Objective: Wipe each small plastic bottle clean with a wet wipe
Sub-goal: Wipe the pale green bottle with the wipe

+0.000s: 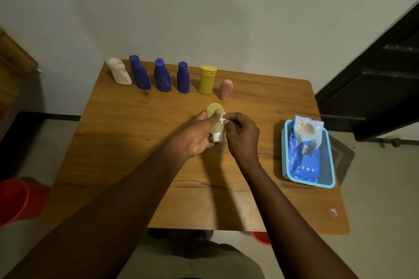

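Note:
My left hand (196, 135) grips a pale yellow-green bottle (213, 110) with a white cap (218, 137), cap toward me, thumb across its body. My right hand (240, 133) pinches a small white wet wipe (223, 119) against the bottle's right side. Along the far edge of the wooden table (136, 142) stand a white bottle (119, 70), three blue bottles (139, 72) (162, 75) (183, 77), a yellow bottle (207, 79) and a pink bottle (225, 89).
A light blue basket (286, 142) at the table's right edge holds a blue wet-wipe pack (306, 152). A red stool (18, 199) stands at the left on the floor. A dark door (385, 75) is at the right.

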`<action>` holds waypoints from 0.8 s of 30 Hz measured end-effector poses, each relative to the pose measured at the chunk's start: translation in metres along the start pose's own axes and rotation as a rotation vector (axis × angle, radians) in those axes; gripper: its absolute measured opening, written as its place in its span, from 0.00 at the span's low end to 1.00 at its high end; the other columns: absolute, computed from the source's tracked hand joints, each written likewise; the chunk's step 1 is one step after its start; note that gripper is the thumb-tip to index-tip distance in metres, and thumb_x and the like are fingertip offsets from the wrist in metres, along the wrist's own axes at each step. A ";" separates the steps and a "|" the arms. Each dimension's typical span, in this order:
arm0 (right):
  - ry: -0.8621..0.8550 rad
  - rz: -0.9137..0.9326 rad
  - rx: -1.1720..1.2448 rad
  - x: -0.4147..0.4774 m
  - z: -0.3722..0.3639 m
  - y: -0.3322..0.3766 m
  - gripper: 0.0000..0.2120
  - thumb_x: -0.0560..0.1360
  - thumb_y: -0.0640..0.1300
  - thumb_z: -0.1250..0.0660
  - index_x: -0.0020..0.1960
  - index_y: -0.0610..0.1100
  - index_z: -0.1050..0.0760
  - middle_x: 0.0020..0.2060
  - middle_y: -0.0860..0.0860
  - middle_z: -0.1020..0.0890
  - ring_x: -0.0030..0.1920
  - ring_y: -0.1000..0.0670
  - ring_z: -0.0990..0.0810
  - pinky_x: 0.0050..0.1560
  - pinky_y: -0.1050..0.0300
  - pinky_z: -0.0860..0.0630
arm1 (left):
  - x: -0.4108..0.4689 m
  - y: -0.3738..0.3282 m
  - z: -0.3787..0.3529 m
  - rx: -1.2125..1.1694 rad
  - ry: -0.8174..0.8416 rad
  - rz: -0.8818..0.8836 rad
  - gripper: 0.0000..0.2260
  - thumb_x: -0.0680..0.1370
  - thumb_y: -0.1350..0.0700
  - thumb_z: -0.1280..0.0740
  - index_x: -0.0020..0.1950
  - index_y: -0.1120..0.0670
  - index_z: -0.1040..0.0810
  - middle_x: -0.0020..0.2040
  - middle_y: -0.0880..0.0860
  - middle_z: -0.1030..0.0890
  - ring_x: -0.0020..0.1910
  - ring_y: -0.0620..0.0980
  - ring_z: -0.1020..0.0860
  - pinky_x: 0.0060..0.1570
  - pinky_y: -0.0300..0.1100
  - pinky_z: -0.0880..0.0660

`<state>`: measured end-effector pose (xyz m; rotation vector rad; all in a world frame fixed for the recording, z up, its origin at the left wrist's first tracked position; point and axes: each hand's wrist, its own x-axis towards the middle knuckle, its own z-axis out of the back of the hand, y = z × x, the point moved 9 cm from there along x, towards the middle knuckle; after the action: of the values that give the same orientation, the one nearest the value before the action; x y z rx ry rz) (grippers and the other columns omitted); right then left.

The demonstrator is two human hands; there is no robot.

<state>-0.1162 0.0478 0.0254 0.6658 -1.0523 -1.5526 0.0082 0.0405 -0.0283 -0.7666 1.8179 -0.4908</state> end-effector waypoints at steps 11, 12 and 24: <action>0.135 0.166 -0.097 0.027 -0.009 0.031 0.09 0.77 0.33 0.33 0.53 0.43 0.17 0.50 0.49 0.16 0.52 0.51 0.19 0.53 0.53 0.20 | -0.005 -0.019 0.006 0.363 0.013 -0.300 0.15 0.82 0.54 0.33 0.69 0.46 0.24 0.59 0.48 0.17 0.61 0.49 0.20 0.57 0.49 0.21; 0.168 0.229 -0.159 0.026 -0.012 0.037 0.09 0.76 0.33 0.32 0.52 0.43 0.17 0.49 0.49 0.17 0.51 0.51 0.20 0.51 0.57 0.22 | -0.006 -0.021 0.007 0.402 0.015 -0.341 0.15 0.82 0.55 0.33 0.69 0.47 0.24 0.59 0.47 0.16 0.61 0.48 0.20 0.57 0.46 0.21; 0.130 0.050 0.050 0.021 -0.010 0.002 0.07 0.78 0.34 0.33 0.52 0.42 0.17 0.47 0.51 0.14 0.49 0.53 0.17 0.52 0.51 0.19 | -0.010 -0.022 0.019 0.416 -0.020 -0.497 0.14 0.80 0.57 0.30 0.66 0.49 0.21 0.57 0.48 0.16 0.58 0.44 0.20 0.56 0.41 0.23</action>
<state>-0.1126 0.0252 0.0248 0.7588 -1.0055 -1.4242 0.0340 0.0319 -0.0141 -0.9197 1.4259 -1.1387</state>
